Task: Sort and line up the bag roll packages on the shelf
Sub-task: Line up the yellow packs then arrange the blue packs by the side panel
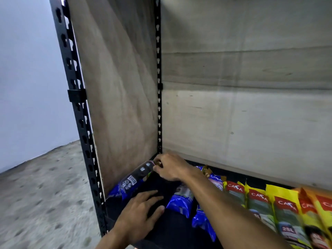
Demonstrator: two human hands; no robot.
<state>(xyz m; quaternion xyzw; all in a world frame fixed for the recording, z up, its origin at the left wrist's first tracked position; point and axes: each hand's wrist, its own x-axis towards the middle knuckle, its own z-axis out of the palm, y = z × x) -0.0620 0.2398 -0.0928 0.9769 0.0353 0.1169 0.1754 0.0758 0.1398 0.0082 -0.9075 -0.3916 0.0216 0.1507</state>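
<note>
Lower centre — right hand [170, 168] pinches the blue package [133, 180] top; left hand [142, 212] lies spread flat on the shelf [172, 232].

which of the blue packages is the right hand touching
The blue package tucked against the left side panel, barcode facing up. The right hand grips its far end; the other blue packages lie right of the gap, untouched.

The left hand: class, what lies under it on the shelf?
Under the left hand lies a dark package on the black shelf, beside a blue bag roll package. The palm and fingers cover most of it, so its label cannot be read.
</note>
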